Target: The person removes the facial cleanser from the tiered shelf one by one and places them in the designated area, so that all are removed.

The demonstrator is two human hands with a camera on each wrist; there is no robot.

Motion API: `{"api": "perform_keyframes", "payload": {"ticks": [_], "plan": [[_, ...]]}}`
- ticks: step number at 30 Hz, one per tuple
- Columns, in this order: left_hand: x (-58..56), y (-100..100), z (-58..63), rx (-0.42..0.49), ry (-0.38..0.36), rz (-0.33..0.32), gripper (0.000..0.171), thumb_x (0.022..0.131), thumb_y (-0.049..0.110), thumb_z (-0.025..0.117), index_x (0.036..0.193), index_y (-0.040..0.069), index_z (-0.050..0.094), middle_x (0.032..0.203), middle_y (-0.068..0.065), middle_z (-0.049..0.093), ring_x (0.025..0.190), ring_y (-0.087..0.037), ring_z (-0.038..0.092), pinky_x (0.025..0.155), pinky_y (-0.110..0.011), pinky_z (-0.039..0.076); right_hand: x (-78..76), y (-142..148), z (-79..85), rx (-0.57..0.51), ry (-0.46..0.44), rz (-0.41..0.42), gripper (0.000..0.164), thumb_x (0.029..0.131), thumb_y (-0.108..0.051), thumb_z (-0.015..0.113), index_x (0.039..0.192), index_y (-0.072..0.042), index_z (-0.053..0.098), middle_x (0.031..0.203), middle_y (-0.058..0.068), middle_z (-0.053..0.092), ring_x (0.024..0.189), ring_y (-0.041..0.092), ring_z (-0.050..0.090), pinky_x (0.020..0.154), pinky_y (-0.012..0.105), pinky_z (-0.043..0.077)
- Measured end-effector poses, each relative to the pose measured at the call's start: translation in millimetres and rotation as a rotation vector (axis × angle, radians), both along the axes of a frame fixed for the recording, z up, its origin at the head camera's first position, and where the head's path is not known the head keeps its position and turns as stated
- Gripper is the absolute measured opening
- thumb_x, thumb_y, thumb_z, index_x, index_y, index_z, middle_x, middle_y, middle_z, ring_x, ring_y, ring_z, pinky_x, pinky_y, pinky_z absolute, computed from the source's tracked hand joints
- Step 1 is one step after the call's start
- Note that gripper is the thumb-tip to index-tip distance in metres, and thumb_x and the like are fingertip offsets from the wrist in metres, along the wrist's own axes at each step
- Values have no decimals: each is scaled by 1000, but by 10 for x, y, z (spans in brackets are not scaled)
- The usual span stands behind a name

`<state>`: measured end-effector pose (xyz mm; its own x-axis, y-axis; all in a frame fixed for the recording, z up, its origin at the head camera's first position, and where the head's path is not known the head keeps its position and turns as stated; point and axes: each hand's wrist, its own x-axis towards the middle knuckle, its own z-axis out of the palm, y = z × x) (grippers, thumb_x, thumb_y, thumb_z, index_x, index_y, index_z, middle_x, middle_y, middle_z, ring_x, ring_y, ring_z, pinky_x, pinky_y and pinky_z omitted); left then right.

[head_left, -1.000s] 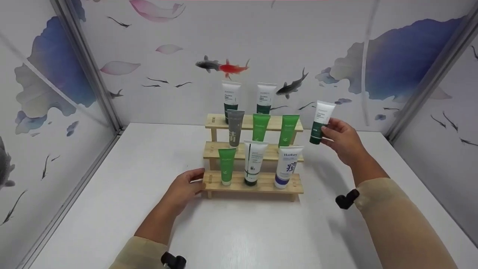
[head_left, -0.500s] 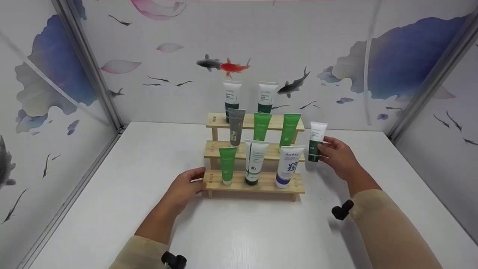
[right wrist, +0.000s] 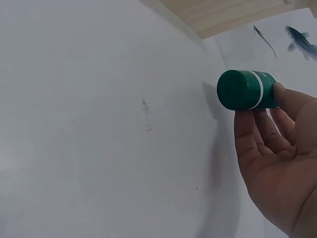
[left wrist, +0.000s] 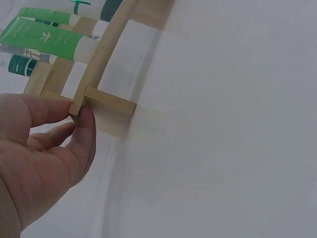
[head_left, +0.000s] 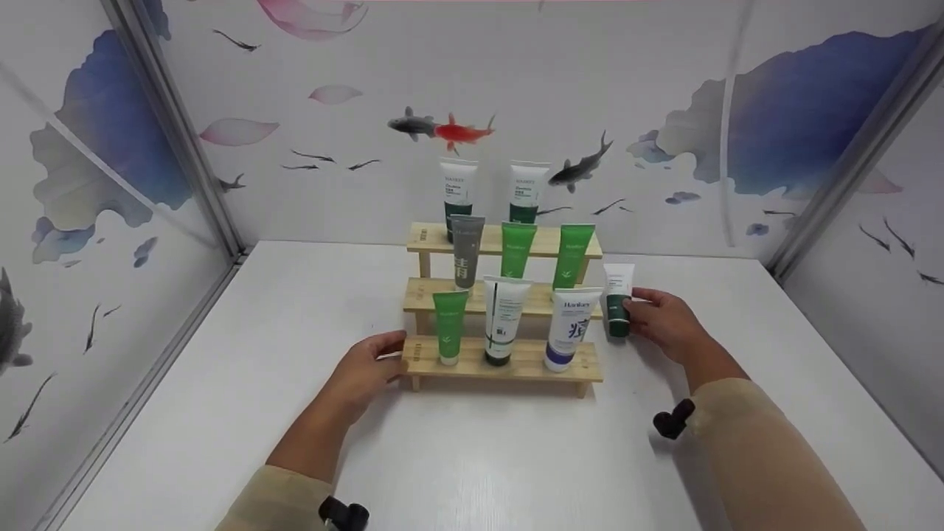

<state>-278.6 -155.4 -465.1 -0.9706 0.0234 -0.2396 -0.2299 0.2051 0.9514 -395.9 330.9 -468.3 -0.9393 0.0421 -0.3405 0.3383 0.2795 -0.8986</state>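
A wooden three-tier stand (head_left: 472, 372) bears several cosmetic tubes. My left hand (head_left: 365, 372) pinches the left end of its bottom shelf between thumb and fingers, as the left wrist view shows up close. To the right of the stand, my right hand (head_left: 667, 324) holds a white and dark green tube (head_left: 618, 299) upright by its lower part. In the right wrist view its green cap (right wrist: 240, 90) points at the camera, with the thumb on one side and fingers on the other. Two matching tubes (head_left: 459, 188) stand on the top shelf, at its left and middle.
On the middle shelf are a grey tube (head_left: 466, 252) and two green tubes (head_left: 571, 254). The bottom shelf carries a green tube (head_left: 448, 324), a white tube (head_left: 504, 321) and a white and blue tube (head_left: 569, 328). Printed walls (head_left: 332, 199) enclose the white table (head_left: 295, 354).
My right hand has lowered the white and dark green tube and brought it slightly left, closer to the stand's right side. The left hand stays at the bottom shelf.
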Motion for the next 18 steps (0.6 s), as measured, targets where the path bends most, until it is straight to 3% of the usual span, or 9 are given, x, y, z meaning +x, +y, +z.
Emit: {"api": "perform_keyframes", "payload": {"ticks": [18], "plan": [[33, 1, 11, -13, 2, -10, 57, 103, 4, 60, 159, 7, 49, 161, -14, 51, 142, -29, 60, 118, -45, 54, -40, 47, -76, 161, -31, 39, 72, 107, -45, 63, 168, -17, 36, 166, 16, 46, 139, 28, 55, 104, 29, 58]]}}
